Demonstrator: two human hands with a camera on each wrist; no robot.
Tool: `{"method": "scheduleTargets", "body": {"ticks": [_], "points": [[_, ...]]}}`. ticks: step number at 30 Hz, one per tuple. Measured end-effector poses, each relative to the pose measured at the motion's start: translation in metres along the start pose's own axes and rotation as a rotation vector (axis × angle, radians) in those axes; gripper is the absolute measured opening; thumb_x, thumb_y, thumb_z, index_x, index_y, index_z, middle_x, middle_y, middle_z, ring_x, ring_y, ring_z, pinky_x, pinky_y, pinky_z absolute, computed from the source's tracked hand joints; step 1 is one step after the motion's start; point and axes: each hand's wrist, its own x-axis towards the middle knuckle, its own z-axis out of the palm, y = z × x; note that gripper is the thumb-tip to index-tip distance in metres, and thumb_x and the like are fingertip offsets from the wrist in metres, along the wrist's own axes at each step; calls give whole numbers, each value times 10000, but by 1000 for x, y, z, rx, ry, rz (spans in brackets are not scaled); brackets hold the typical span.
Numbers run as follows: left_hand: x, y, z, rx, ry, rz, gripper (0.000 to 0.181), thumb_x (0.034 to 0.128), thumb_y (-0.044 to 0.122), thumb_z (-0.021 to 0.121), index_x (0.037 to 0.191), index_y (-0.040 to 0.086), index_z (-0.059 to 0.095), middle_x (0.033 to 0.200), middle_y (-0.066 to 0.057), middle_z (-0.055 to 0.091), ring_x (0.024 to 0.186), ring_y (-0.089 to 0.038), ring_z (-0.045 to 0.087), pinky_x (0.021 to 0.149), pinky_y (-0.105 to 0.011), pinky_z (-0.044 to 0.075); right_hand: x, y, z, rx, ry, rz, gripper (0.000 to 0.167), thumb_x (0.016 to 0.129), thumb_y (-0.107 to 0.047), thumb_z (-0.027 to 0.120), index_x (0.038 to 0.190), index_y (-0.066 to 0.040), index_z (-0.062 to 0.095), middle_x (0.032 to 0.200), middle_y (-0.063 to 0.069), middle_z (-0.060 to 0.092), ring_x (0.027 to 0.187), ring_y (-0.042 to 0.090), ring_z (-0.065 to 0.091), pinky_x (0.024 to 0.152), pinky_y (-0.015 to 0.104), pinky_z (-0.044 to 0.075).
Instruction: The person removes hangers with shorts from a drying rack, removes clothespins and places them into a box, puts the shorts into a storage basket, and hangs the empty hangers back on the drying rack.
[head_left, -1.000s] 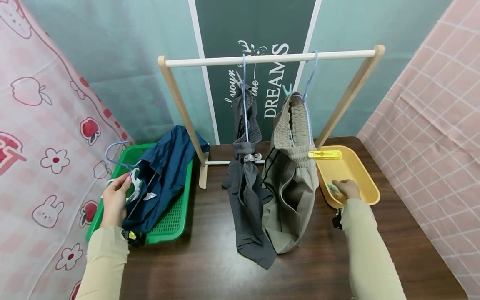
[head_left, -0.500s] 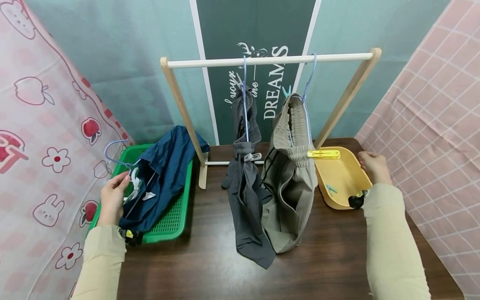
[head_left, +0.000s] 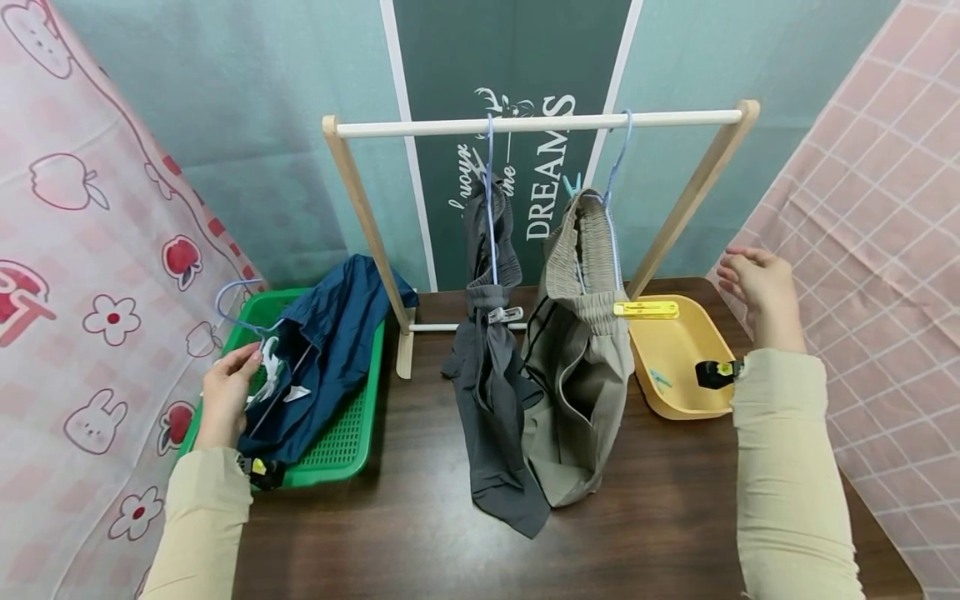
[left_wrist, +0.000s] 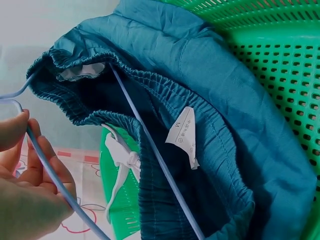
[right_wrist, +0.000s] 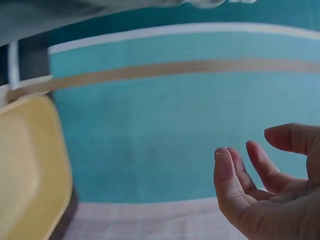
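My left hand [head_left: 227, 398] pinches a blue wire hanger [left_wrist: 160, 162] just below its hook. The hanger runs into the open elastic waist of blue shorts or trousers [head_left: 348, 312], with white drawstrings and a white label [left_wrist: 183, 134]. They lie in and over a green basket [head_left: 347, 457]. Out past the right side of a yellow tray [head_left: 678, 321], my right hand [head_left: 767, 292] is raised. In the right wrist view its fingers [right_wrist: 226, 172] are loosely bent with nothing between them. A small teal clothespin [head_left: 660, 378] lies in the tray.
A rack with a white rail [head_left: 540, 125] stands mid-table. Dark grey trousers [head_left: 495, 417] and khaki trousers [head_left: 581, 392] hang from it on blue hangers. A white clip [head_left: 505, 315], a yellow clip [head_left: 647, 310] and a light-blue clip [head_left: 573, 185] are attached there.
My right hand was in the yellow tray at the teal clothespin. It has moved out, right and away, with its fingers loosened. My left hand stays on the hanger.
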Motion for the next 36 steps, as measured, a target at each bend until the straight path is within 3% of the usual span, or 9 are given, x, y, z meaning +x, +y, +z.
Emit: {"method": "scheduleTargets", "body": {"ticks": [5,12,20,23,27,31,36], "points": [[-1,-1,-2,-5,-1,9,417,981,332,498,1369,181,511,1001,265,485,932,77,430,787,-79,363,-13,-20,21,65,-24,-91,102,929,-85,562,925,-181,598,753,-108,628,674,-3,627,645,112,515],[-3,1,0,53,10,1,454,985,345,483,1394,149,488,973,277,469,921,80,423,883,-168,365,-42,-39,50,96,-93,-265,147,909,-107,617,1053,-125,598,963,-28,586,831,65,598,694,127,517],[-3,-1,-2,8,0,17,233,982,340,485,1190,287,575,959,252,474,930,44,425,871,-169,371,-92,-59,100,217,-340,-436,176,881,-3,635,1052,-45,639,968,41,642,885,135,626,766,181,538],[-4,-1,-2,-23,1,3,242,983,332,482,1202,275,570,963,236,478,940,25,429,844,-147,367,-111,-63,122,149,-410,-480,187,897,18,602,1065,-54,638,990,37,660,905,129,638,792,179,532],[-5,1,-2,-133,36,-11,150,975,299,506,1091,297,600,953,202,491,937,0,432,778,-102,375,-136,-65,149,-51,-458,-524,241,913,-4,582,1146,-57,615,1040,-7,654,957,116,631,835,172,510],[-7,6,0,-278,97,-8,129,956,232,545,908,323,623,896,168,520,909,-31,437,745,-84,400,-152,-59,175,-223,-517,-512,306,929,-25,566,1234,-1,558,1122,6,609,1012,113,600,884,186,490],[-9,14,2,-377,113,-16,176,943,193,563,839,312,641,880,152,540,883,-18,455,737,-82,404,-164,-41,202,-347,-596,-506,323,931,-26,556,1253,5,547,1214,106,589,1057,172,581,879,245,492]]}}
